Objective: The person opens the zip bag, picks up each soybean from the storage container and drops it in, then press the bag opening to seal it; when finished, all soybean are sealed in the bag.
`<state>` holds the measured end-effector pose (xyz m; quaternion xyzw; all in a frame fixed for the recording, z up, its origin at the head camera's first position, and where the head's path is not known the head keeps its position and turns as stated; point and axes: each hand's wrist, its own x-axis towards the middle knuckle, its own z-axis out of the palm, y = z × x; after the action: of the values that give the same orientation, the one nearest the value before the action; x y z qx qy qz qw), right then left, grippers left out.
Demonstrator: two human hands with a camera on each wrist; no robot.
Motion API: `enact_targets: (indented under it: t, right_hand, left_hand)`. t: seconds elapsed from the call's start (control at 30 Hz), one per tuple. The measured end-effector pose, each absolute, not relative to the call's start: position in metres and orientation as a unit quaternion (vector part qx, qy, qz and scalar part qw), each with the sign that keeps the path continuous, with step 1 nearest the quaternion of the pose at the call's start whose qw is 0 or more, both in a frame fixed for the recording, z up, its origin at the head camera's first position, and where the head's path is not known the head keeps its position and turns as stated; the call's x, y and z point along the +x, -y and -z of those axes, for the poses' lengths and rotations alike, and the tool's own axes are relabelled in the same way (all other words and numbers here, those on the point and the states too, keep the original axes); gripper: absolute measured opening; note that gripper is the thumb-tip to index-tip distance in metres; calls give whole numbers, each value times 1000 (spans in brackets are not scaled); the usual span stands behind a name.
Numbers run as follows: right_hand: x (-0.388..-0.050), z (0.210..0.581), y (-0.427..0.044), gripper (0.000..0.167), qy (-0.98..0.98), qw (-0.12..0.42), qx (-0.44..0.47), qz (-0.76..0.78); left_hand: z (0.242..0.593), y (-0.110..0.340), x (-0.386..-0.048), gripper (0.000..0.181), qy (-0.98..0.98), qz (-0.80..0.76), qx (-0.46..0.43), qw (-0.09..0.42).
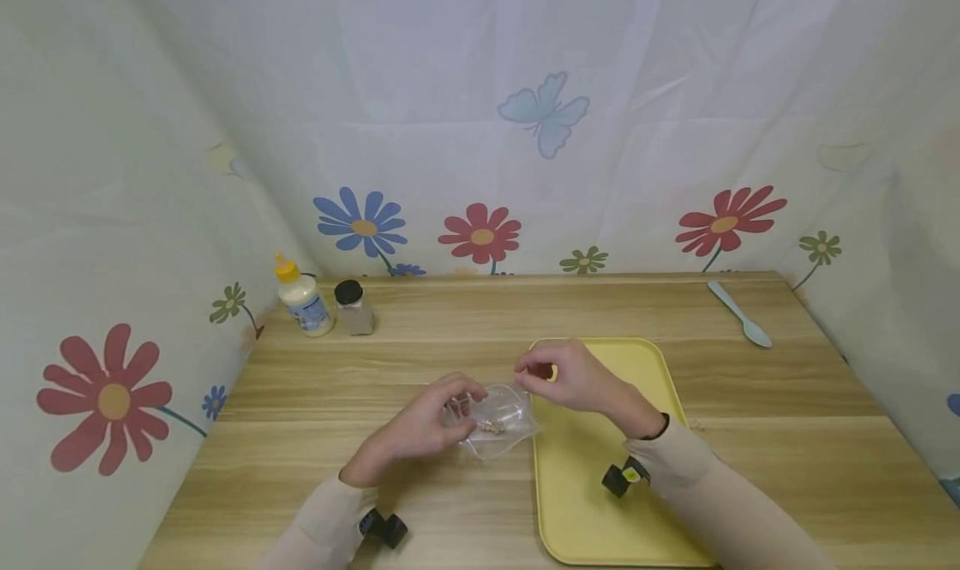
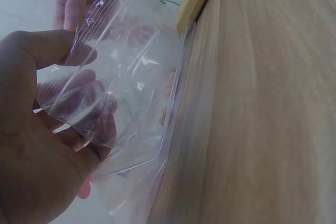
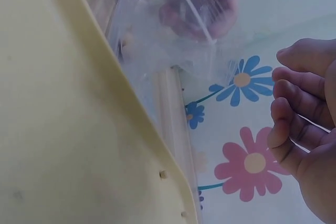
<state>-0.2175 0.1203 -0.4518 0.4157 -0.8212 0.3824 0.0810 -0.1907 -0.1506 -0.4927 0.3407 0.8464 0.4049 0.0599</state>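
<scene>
My left hand (image 1: 429, 420) grips a clear zip bag (image 1: 501, 445) near its mouth. In the left wrist view, some fingers show through the plastic. Several small tan pieces (image 1: 492, 427) lie in the bag; their kind cannot be told. Just right of the bag's mouth is my right hand (image 1: 567, 376), raised above the yellow tray (image 1: 645, 503). Its fingers are loosely curled, and the right wrist view shows nothing between them. That view also has a gap between this hand and the bag. Small tan bits (image 3: 163, 174) sit by the tray's edge.
At the back left of the wooden table (image 1: 442, 320) stand a white bottle (image 1: 306, 305) with a yellow cap and a black-lidded jar (image 1: 356, 309). A pale spoon (image 1: 741, 316) lies at the back right. A flowered curtain (image 1: 420, 137) hangs behind the table.
</scene>
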Motion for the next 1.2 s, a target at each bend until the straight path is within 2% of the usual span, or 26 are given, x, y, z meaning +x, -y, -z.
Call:
enact_targets:
  t: [0.37,0.67,1.0,1.2]
  right_hand:
    - [-230,462,-129,7,838,89,386,-375]
    - [-236,469,-134,12,858,64,358,-362]
    - [-245,480,-137,5,874,55,340,-343]
    - [-249,485,-138,7,886,40,329,-323]
  left_hand:
    - [493,150,-190,39,-843,-410,345,56]
    - [493,150,-190,38,-840,-411,350,52]
    - [493,150,-191,38,-841,-410,350,52]
    - [493,151,-191,38,-844,-410,340,62]
